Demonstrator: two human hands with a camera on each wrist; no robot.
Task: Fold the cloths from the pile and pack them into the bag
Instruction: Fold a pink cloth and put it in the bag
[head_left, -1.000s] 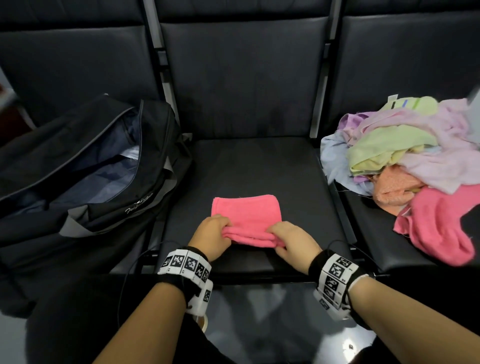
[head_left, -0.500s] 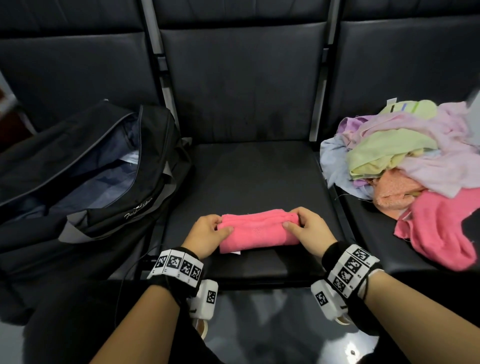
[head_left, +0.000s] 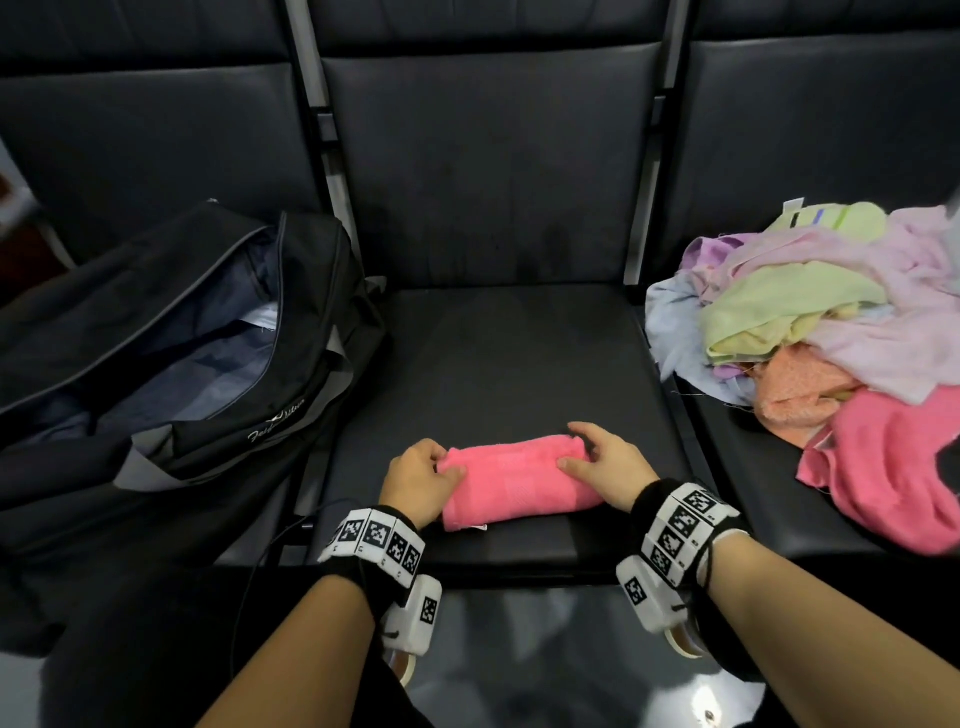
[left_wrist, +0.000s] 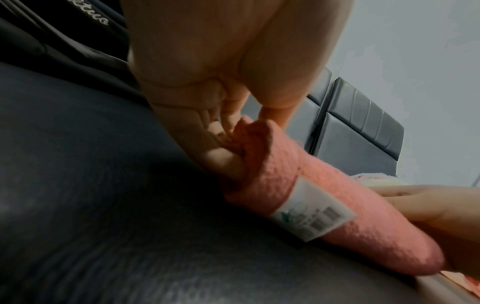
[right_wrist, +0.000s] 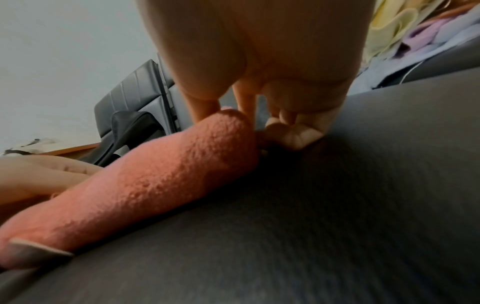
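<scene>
Hands grip one pink cloth (head_left: 519, 480), folded into a thick roll on the seat (head_left: 509, 364): my left hand (head_left: 418, 480) pinches its left end with curled fingers (left_wrist: 223, 160) and thumb, my right hand (head_left: 610, 465) curls round its right end. I note the open bag (head_left: 171, 364) beyond the left hand, the pile (head_left: 831, 332) beyond the right.

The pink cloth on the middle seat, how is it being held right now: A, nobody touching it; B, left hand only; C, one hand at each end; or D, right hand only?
C: the left hand grips the left end of the folded pink cloth and the right hand holds the right end, with the cloth lying on the middle seat.
</scene>
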